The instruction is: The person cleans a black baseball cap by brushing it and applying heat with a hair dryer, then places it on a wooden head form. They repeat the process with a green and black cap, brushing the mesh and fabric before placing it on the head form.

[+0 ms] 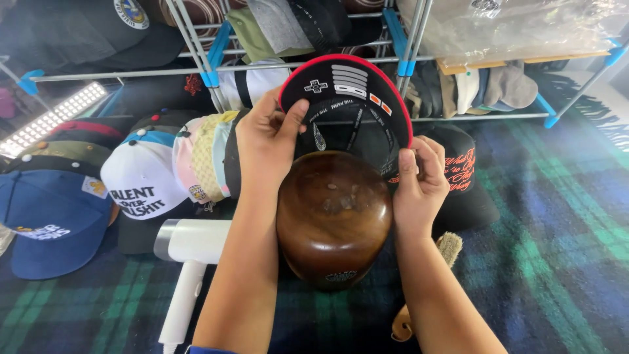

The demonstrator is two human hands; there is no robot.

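Together we hold a black cap (pixel 347 111) upside-down over a rounded brown wooden hat block (pixel 333 213), its inside facing us and its flat brim tilted up and away toward the metal rack (pixel 406 46). Its long axis runs from us to the rack. Our left hand (pixel 265 141) pinches the left rim, thumb pressed on the brim's underside; our right hand (pixel 419 180) clamps the right rim. The brim is edged in red, with grey and orange marks. A white hair dryer (pixel 187 259) lies left on the plaid blanket (pixel 557 262).
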